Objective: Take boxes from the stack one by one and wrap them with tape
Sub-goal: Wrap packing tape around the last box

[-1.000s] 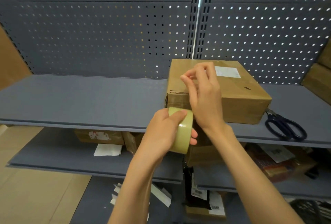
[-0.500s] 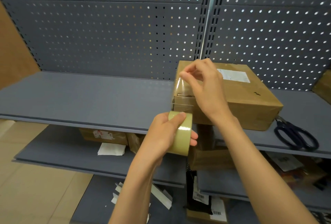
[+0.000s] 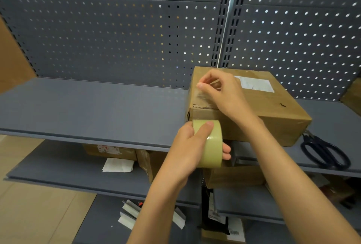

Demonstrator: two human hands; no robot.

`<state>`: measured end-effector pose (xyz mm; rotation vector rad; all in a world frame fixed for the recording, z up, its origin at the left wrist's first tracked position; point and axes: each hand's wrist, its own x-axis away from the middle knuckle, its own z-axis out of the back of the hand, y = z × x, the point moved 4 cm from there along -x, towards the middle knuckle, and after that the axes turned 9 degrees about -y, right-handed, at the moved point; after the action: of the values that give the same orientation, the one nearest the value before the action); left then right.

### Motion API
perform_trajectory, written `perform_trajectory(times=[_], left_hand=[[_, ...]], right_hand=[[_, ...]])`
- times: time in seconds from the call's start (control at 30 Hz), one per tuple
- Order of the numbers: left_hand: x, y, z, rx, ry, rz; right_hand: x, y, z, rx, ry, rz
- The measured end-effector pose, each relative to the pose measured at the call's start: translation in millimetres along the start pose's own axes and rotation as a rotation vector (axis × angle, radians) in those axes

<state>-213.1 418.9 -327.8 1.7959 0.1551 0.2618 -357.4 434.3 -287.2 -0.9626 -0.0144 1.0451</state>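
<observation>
1. Grip state: my left hand (image 3: 192,146) is clenched round the tape roll (image 3: 210,143), index finger over the top, just near of the cardboard box (image 3: 273,113). My right hand (image 3: 220,91) pinches the free end of the clear tape strip (image 3: 203,97) above the box's left near corner.
2. Box sits on the upper shelf (image 3: 88,107), right of centre, w/ its near edge at the shelf lip. Scissors (image 3: 324,152) lie just right of it.
3. Risk: strip looks slack and wrinkled between pinch and roll. If I lower it w/o tension it'll prob fold onto itself or crease.
4. Risk: the torn flap at that corner may lift if tape lands crooked.
5. Risk: pressing hard toward the far side could slide the box; nothing braces it.
6. Risk: the roll could slip if I pull too fast.
</observation>
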Motion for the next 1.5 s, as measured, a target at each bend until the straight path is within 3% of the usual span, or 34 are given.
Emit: perform_trajectory(times=[0.37,0.8,0.93,1.0,1.1,1.2,1.3,1.5], left_hand=[[-8,-2,10,0.005,0.031,0.026],[-11,-3,10,-0.014,0.053,0.011],[-9,-5,9,-0.002,0.086,0.012],[-9,-5,8,-0.001,0.089,0.005],[-9,-6,7,-0.007,0.102,-0.006],[-7,-9,5,-0.030,0.134,-0.038],[-4,-12,2,-0.058,0.187,-0.095],[5,-16,-2,-0.079,0.314,-0.146]], right_hand=[[-7,7,-11,0.024,-0.015,-0.042],[-8,12,-18,0.255,0.011,-0.132],[4,-4,-5,0.025,0.152,0.001],[11,-6,-4,0.024,0.022,0.063],[20,-1,-16,0.213,-0.327,0.073],[20,-1,-19,0.334,-0.521,0.026],[17,1,-21,0.418,-0.612,-0.008],[14,7,-25,0.478,-0.629,0.003]])
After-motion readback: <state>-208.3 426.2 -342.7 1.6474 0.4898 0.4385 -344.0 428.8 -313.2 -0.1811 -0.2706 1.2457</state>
